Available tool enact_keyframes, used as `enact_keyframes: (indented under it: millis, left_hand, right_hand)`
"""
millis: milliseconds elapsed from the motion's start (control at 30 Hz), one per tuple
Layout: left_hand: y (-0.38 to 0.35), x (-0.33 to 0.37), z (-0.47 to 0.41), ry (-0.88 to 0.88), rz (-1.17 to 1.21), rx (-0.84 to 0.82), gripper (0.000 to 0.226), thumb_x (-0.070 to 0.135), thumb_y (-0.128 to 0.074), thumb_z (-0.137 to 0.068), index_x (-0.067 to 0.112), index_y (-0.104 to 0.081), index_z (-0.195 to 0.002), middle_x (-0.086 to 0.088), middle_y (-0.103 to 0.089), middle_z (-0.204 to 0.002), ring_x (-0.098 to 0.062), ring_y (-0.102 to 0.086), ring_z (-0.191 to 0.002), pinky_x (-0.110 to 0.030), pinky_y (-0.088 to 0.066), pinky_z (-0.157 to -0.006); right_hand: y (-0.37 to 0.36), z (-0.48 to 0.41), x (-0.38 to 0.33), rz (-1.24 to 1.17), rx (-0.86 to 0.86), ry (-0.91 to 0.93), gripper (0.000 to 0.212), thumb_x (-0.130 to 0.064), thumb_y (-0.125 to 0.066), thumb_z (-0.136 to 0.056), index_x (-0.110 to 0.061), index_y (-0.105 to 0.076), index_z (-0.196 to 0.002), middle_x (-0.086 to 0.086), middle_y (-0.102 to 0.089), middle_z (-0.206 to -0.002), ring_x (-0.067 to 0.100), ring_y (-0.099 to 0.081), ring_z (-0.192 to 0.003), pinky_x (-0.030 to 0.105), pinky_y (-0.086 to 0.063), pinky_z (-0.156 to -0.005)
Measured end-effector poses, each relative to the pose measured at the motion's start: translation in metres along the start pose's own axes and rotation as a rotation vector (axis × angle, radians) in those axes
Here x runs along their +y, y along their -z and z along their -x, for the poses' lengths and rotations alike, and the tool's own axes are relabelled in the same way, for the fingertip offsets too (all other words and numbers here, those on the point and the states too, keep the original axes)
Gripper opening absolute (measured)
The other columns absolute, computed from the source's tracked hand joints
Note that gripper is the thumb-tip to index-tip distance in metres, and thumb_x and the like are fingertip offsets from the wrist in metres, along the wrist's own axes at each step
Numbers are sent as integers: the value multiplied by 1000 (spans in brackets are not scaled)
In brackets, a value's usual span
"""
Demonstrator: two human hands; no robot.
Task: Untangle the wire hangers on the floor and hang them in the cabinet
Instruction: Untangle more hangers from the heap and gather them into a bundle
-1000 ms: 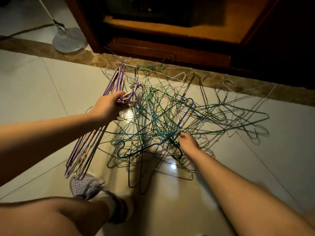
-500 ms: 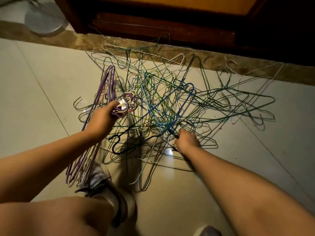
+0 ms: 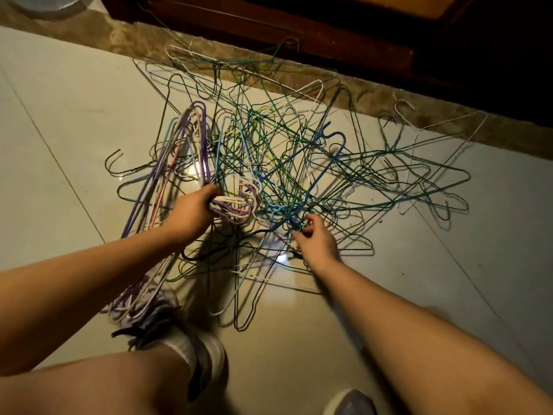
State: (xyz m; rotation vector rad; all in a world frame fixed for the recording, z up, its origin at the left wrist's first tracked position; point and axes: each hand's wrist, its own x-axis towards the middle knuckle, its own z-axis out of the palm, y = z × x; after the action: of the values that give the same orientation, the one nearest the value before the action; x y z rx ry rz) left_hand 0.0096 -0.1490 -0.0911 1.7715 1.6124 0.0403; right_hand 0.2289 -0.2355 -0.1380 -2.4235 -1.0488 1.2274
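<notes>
From where I stood, the person was crouched over the tangle of wire hangers [image 3: 299,163]. It lay spread on the tiled floor [image 3: 74,115] right in front of the dark wooden cabinet [image 3: 299,34], and I could see none hung inside it. The left grip [image 3: 191,214] was clenched round the hooks of a sorted bundle [image 3: 167,181] of purple, white and pink hangers. Their bodies trailed back past the forearm toward the shoe [image 3: 206,354]. The right grip [image 3: 314,238] was down at the near edge of the heap, fingers curled among green and blue wires. Whether it had one pinched or only touched them, I could not tell.

The job in hand, I judged, was to free one more hanger and add it to the bundle. To do that well, the right grip should choose a hanger lying on top, perhaps the blue hanger [image 3: 336,135] that arched above the rest. It should take it at the neck just under the hook and draw it out along its own plane, turning it to slip past crossing wires rather than tugging. A hard pull would likely drag the whole heap along and knot it tighter. The bundle's hooks hung close over the pile, so I thought it wise to hold them up and clear of it, lest they snag.
</notes>
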Motion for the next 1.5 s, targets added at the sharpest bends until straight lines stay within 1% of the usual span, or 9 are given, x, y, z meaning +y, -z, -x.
enact_keyframes:
  millis: [100,300,567,767,967,1100,1200,1367,1500]
  left_hand:
    - [2,2,1,-3,11,39,32,-3,-50,-86,11,-56,-114,-12,-65,-108,-20,-53,-79,-27,-36,-61]
    - [9,9,4,12,29,54,44,-10,-44,-86,10,-51,-125,-9,-63,-112,-20,-59,-74,-21,-40,-52]
    - [13,14,-4,44,64,128,37,-5,-52,-87,10,-54,-121,-12,-66,-106,-22,-56,-90,-25,-27,-54]
    - [11,16,-6,64,92,115,37,1,-54,-88,12,-53,-123,-11,-65,-113,-28,-60,-100,-29,-41,-76]
    - [12,17,-7,71,186,110,37,-2,-56,-86,12,-53,-120,-6,-65,-104,-21,-61,-91,-33,-49,-81]
    - [13,14,-11,68,166,136,33,-1,-57,-86,14,-56,-115,-1,-61,-93,-13,-55,-73,-28,-40,-61]
    - [14,12,-13,57,130,158,34,1,-58,-85,14,-56,-116,-11,-65,-102,-29,-60,-90,-33,-44,-70]
    - [16,12,-14,56,136,164,32,-1,-59,-84,11,-57,-114,-14,-66,-105,-28,-58,-94,-27,-36,-70]
    - [16,12,-13,48,145,157,35,-2,-58,-84,10,-56,-116,-12,-64,-104,-22,-53,-88,-26,-34,-70]
  right_hand:
    - [-2,-3,-2,182,8,17,47,-37,-56,-90,-22,-47,-134,5,-59,-125,27,-55,-111,34,-46,-93]
    - [3,-7,-15,35,61,-127,16,-18,-57,-87,-20,-66,-100,6,-68,-102,22,-57,-82,20,-36,-65]
    - [27,-11,-7,102,153,-127,22,-18,-46,-96,-18,-56,-115,8,-64,-109,25,-56,-87,25,-37,-67]
    - [18,-19,-13,118,25,-12,33,-49,-53,-88,-31,-58,-116,5,-60,-115,28,-53,-105,32,-45,-87]
    - [16,-19,-18,253,31,49,38,-43,-55,-90,-30,-52,-126,2,-52,-129,27,-40,-120,35,-37,-94]
    - [30,-13,4,434,106,114,36,-24,-50,-93,-30,-49,-129,5,-57,-121,27,-49,-110,35,-41,-89]
    - [36,-14,9,377,155,-1,35,-22,-45,-96,-35,-50,-128,10,-54,-118,27,-53,-93,28,-40,-75]
    - [30,-7,7,439,191,204,35,-30,-59,-89,-23,-51,-123,3,-48,-127,25,-43,-117,36,-40,-90]
    - [26,-8,16,556,200,146,33,-42,-51,-92,-22,-62,-116,2,-46,-126,24,-38,-116,37,-34,-93]
